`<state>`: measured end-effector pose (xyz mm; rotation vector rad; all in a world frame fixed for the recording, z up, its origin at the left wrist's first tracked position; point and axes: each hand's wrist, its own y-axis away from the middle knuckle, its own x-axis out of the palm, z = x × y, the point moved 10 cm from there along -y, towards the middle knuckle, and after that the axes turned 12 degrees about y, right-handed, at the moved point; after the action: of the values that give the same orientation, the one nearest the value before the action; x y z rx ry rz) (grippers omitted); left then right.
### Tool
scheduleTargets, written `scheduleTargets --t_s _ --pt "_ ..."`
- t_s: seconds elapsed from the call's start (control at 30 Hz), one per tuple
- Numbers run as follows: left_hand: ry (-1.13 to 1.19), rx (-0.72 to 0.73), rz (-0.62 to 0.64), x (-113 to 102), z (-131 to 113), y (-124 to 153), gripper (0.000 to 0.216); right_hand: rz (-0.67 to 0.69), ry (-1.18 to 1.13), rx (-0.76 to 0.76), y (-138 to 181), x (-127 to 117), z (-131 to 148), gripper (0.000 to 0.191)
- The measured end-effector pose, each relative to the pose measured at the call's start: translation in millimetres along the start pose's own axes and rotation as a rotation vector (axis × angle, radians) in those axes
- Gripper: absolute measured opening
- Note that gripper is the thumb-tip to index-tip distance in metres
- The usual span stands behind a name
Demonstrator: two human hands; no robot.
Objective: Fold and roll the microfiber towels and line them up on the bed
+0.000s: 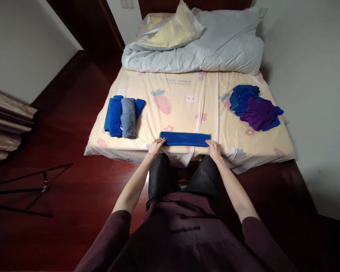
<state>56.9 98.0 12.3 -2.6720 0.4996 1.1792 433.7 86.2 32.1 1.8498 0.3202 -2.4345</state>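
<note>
You stand at the foot of the bed (187,98). It has a yellow sheet with cartoon pictures. A big grey duvet (209,53) is bunched up at the far end, with a yellow pillow (172,32) on top. On the right side of the sheet is a loose pile (256,107) of blue and purple cloths. On the left side are a few rolls (121,117), blue and grey, touching side by side.

Right in front of you, near the close edge of the bed, lies the blue towel (185,138). It is folded into a long thin strip. Its long side runs left to right, across you. Your left hand (156,146) rests on its left end. Your right hand (214,148) touches its right end. Both hands are just as near to it, one at each end. Your fingers look flat on the cloth, not closed around it. The pile is nearer your right hand, and the rolls are nearer your left.
</note>
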Motion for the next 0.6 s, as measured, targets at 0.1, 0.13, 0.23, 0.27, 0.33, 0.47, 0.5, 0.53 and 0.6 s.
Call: scheduleTargets --t_s 0.1,0.13,0.23,0.27,0.33,0.47,0.5,0.53,0.6 --pt "-0.012 0.014 0.015 -4.0 -2.3 0.6 0.062 0.031 -0.022 -0.011 -2.3 0.3 -3.9 0.063" --pt "-0.015 0.019 0.022 -5.9 -3.2 1.8 0.061 0.044 -0.029 -0.02 -1.3 -0.4 -4.8 0.061" --pt "0.002 0.011 0.046 -11.4 -4.0 8.7 0.057 0.073 -0.066 -0.052 6.6 -4.3 -8.0 0.058" --pt "0.022 0.0 0.053 -13.1 -3.6 11.6 0.056 0.081 -0.093 -0.058 10.1 -5.6 -9.5 0.058" --pt "0.084 -0.04 0.05 -16.6 -1.0 17.4 0.055 0.092 -0.168 -0.042 16.4 -7.6 -14.8 0.057" --pt "0.219 -0.19 -0.042 -25.2 9.4 24.8 0.054 0.093 -0.366 0.106 21.7 -5.1 -30.7 0.05" --pt "0.243 -0.225 -0.065 -26.5 11.4 25.6 0.054 0.088 -0.424 0.141 21.6 -3.3 -33.1 0.047" --pt "0.263 -0.256 -0.085 -27.3 12.8 25.9 0.054 0.082 -0.483 0.168 21.1 -1.5 -34.5 0.045" --pt "0.301 -0.294 -0.109 -27.7 14.1 25.3 0.052 0.064 -0.586 0.208 19.7 1.4 -35.7 0.041"
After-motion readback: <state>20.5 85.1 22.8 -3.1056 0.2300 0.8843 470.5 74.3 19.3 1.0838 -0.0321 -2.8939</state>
